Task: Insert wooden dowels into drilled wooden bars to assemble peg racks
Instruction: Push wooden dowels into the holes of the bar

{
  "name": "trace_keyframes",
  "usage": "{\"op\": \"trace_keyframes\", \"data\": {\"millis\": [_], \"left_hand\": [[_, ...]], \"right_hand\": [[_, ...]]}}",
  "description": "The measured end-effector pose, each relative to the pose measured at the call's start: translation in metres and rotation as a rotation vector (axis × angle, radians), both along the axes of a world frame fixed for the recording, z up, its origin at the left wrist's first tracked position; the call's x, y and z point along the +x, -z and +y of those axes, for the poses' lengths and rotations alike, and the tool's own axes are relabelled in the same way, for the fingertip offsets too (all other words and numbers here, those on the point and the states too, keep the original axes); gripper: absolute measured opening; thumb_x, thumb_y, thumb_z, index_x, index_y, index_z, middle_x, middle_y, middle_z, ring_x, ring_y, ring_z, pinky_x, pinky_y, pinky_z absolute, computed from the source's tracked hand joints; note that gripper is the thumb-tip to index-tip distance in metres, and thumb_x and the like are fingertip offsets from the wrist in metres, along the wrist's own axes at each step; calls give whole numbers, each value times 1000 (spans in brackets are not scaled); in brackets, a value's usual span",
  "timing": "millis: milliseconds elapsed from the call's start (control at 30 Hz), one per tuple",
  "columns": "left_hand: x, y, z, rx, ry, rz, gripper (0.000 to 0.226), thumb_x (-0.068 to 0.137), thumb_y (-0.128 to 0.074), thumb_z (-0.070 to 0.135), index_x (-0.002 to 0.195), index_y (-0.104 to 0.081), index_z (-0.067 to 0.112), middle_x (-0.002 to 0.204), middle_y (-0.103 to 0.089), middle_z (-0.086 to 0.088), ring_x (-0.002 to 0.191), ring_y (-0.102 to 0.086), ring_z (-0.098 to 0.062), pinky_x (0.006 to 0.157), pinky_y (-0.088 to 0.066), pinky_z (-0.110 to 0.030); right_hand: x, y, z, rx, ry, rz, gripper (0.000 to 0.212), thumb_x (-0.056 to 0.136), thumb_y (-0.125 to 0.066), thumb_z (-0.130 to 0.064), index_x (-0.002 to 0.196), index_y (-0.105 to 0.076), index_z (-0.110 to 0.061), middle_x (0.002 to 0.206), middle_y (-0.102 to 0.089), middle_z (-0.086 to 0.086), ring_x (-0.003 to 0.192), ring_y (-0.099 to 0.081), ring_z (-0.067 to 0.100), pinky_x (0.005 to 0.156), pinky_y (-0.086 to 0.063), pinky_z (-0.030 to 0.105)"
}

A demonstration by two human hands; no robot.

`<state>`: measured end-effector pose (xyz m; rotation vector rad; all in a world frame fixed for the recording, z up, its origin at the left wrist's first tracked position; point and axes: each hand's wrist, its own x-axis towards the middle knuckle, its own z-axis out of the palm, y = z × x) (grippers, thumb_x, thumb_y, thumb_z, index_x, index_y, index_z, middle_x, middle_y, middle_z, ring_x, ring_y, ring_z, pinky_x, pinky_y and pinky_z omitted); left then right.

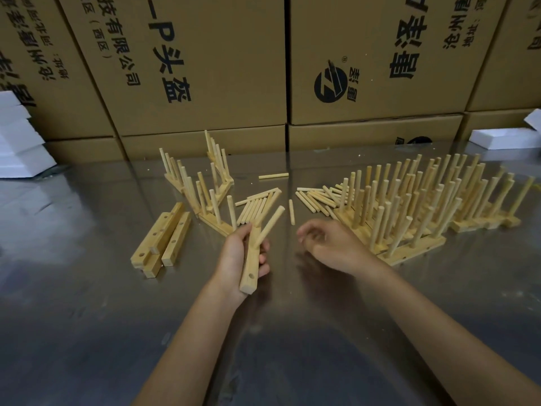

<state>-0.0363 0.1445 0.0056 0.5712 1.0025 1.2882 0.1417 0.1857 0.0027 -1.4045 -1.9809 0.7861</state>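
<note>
Left hand [237, 253] grips bar [251, 269] (one dowel [270, 227] in) — right hand [328, 244] empty.

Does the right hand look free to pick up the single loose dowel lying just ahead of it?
Probably yes: the right hand holds nothing, and the loose dowel lies alone on bare table just beyond its fingers.

You face a wall of stacked cardboard boxes [205, 68] printed with black lettering and a round logo; your work surface is a shiny metal table [278, 347] reflecting dim light; white foam blocks [17, 142] sit at your far left; another white foam piece [503, 139] lies at far right.
</note>
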Motion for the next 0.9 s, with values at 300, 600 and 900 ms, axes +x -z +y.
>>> {"op": "trace_keyframes", "data": {"millis": [300, 600, 900], "left_hand": [[-3, 0, -3, 3, 35, 5, 24, 103, -39, 20, 112, -54, 5, 68, -46, -6, 43, -42, -13, 32, -32, -19], [-8, 5, 3, -16, -70, -87, 27, 104, -43, 23, 117, -60, 7, 63, -58, -1, 49, -45, -12, 34, -33, -21], [-6, 2, 0, -61, -128, -61, 25, 104, -45, 24, 103, -62, 5, 64, -50, -3, 50, -46, -13, 34, -38, -20]], "right_hand": [[-39, 21, 39, 282, 85, -293, 14, 93, -55, -10, 103, -64, -11, 113, -60, 4, 113, -48, 25, 88, -36, 28], [-21, 31, -9, 335, 131, -400, 30, 93, -49, -7, 119, -63, -9, 113, -50, 4, 109, -46, 22, 96, -43, 35], [0, 16, -62, 202, -148, -58, 12, 96, -51, -13, 92, -59, -21, 71, -57, -13, 67, -53, 5, 57, -34, 17]]}}
